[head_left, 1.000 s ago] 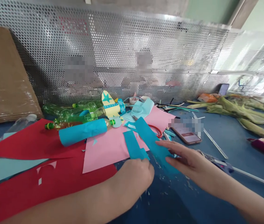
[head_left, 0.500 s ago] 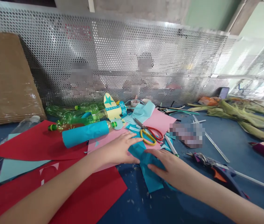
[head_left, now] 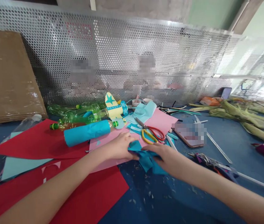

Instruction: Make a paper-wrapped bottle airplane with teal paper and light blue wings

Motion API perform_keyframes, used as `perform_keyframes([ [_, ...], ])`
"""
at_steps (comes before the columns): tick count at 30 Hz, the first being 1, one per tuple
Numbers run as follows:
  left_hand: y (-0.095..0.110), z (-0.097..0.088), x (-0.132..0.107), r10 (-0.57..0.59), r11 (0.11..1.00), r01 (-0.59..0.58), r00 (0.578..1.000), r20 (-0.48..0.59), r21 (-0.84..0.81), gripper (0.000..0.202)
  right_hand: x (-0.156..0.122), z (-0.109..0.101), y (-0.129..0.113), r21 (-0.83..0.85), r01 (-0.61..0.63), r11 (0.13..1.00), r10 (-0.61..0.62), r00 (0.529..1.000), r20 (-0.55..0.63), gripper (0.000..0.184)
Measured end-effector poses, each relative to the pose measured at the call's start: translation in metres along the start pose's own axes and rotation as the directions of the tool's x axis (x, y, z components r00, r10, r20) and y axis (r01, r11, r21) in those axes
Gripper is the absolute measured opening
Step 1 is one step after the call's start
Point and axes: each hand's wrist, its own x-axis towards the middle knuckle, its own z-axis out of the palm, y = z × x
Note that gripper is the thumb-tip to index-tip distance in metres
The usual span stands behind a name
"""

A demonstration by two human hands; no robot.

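Several pieces of blue paper (head_left: 144, 160) are bunched between my two hands over the table. My left hand (head_left: 122, 146) closes its fingers on their left end. On the right side, my right hand (head_left: 161, 154) grips the same pieces, its fingertips partly hidden by them. Just beyond lie scissors (head_left: 151, 133) with one red and one yellow handle, on pink paper (head_left: 166, 119). A bottle wrapped in blue paper (head_left: 87, 133) rests left of my left hand. Behind it is a bottle with yellow paper fins and blue stars (head_left: 114, 109).
Red paper sheets (head_left: 90, 193) cover the left of the table. At right are a phone (head_left: 189, 135), a glue gun (head_left: 216, 165) and corn husks (head_left: 248, 115). Green bottles (head_left: 80, 115) stand before a perforated metal screen (head_left: 118, 43), with cardboard (head_left: 8, 77) at far left.
My hands have closed on the blue paper. The pieces, lying flatter before, are now gathered and bent up off the table, and their lower end has drawn away from the front edge.
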Motion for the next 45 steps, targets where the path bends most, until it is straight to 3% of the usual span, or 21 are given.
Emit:
perform_keyframes([
  [3,-0.013,0.003,0.003,-0.167,0.986,0.162,0.968,-0.186,-0.041,0.054,0.028,-0.022,0.022,-0.054,-0.055,0.997,0.048,0.990,-0.130,0.054],
  [7,-0.025,0.008,0.005,-0.252,0.968,0.246,0.932,-0.261,-0.054,0.038,0.067,-0.035,0.043,-0.108,-0.140,0.984,0.110,0.963,-0.245,0.047],
  [13,-0.032,0.020,0.006,-0.228,0.973,0.225,0.912,-0.342,-0.050,0.037,0.088,0.003,0.032,-0.231,-0.107,0.967,0.086,0.991,-0.098,0.032],
  [17,-0.031,0.032,0.003,-0.189,0.978,0.206,0.900,-0.391,0.001,0.031,0.099,0.017,0.018,-0.326,-0.144,0.934,0.119,0.988,-0.096,0.034],
  [23,-0.018,0.044,-0.003,-0.121,0.978,0.179,0.906,-0.405,0.108,0.022,0.121,0.013,0.006,-0.387,-0.189,0.903,0.183,0.982,-0.053,0.032],
  [29,-0.013,0.042,-0.004,-0.110,0.967,0.189,0.915,-0.389,0.172,0.017,0.122,0.018,-0.003,-0.384,-0.214,0.898,0.214,0.976,-0.044,0.032],
  [38,-0.008,0.038,-0.004,-0.120,0.953,0.202,0.936,-0.330,0.228,0.023,0.137,-0.018,0.018,-0.191,-0.285,0.939,0.236,0.940,-0.246,0.031],
  [45,-0.011,0.043,-0.002,-0.131,0.950,0.210,0.940,-0.314,0.233,0.027,0.148,-0.040,0.030,-0.042,-0.291,0.956,0.252,0.883,-0.396,0.030],
])
